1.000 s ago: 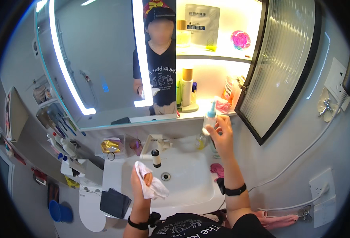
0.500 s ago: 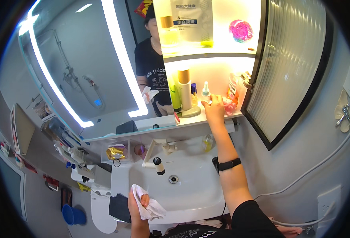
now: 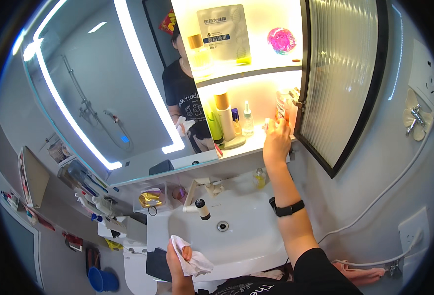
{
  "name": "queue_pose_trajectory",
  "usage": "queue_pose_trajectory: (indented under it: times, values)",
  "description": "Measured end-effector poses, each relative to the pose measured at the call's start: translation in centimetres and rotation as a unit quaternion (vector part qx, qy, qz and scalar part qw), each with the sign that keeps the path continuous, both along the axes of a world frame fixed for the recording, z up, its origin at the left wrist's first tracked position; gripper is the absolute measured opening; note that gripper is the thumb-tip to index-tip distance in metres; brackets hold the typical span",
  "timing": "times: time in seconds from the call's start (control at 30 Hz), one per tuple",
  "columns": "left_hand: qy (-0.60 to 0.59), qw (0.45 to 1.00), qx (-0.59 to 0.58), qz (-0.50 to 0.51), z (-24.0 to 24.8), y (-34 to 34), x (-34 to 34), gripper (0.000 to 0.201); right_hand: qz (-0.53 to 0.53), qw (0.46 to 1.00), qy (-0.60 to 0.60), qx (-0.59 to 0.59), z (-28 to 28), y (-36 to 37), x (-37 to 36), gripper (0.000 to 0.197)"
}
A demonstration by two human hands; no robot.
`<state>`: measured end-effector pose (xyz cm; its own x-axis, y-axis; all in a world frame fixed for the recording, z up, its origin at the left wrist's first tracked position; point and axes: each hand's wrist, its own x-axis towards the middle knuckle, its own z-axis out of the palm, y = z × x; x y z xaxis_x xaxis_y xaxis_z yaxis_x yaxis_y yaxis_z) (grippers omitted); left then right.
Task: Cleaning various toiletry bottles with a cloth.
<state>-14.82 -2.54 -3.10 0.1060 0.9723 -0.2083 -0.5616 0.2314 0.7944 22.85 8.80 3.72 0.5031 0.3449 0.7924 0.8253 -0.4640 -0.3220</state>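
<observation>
My left hand (image 3: 176, 260) holds a crumpled white cloth (image 3: 197, 264) over the near left rim of the washbasin (image 3: 246, 246). My right hand (image 3: 277, 141) is in the lower lit shelf of the mirror cabinet, its fingers bent together; a small white tip shows at the fingertips, and whatever they hold is mostly hidden. Just behind those fingers stands a clear bottle of orange liquid (image 3: 283, 105). To their left is a clear dropper bottle (image 3: 247, 120), then a small amber bottle with a blue cap (image 3: 236, 123), a tall pale bottle with a gold cap (image 3: 224, 118) and a green tube (image 3: 214, 125).
The ribbed-glass cabinet door (image 3: 342, 83) hangs open on the right. A silver pouch (image 3: 224, 34) and a pink ball (image 3: 281, 41) sit on the upper shelf. The beige tap (image 3: 202, 209) and a yellow soap bottle (image 3: 259, 178) are at the basin's back; a toilet (image 3: 138, 268) is left.
My right hand has moved right along the shelf, from the dropper bottle to the front of the orange-liquid bottle. The dropper bottle is uncovered. My left hand still holds the cloth.
</observation>
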Motion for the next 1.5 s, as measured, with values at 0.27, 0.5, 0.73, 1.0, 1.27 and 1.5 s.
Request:
queue_pose_trajectory:
  times: [0.27, 0.5, 0.73, 1.0, 1.27, 1.5]
  values:
    - [-0.01, 0.997, 0.024, -0.067, -1.0, 0.4, 1.6, 0.039, 0.013, 0.998, 0.056, -0.031, -2.5, 4.1, 2.7, 0.012]
    - [-0.032, 0.997, 0.012, -0.064, -0.2, 0.8, 1.3, 0.039, 0.028, 0.993, 0.056, 0.099, 0.9, 0.7, 1.1, 0.018]
    - [-0.012, 0.996, 0.017, -0.09, -0.3, 1.1, 2.3, 0.039, -0.117, 0.988, 0.097, 0.023, 0.3, 1.1, 4.5, 0.029]
    - [0.004, 0.991, 0.073, -0.113, 0.8, 0.7, 2.7, 0.039, -0.114, 0.986, 0.12, -0.008, 0.7, 1.4, 5.5, 0.033]
    - [-0.035, 0.987, 0.143, -0.061, 2.5, 0.8, 2.7, 0.052, 0.08, 0.964, -0.13, 0.22, 5.0, -8.7, -3.0, 0.029]
    - [-0.072, 0.936, 0.342, -0.031, 7.4, 2.2, 3.2, 0.054, 0.661, 0.467, 0.565, 0.159, -1.9, -14.9, -13.1, 0.036]
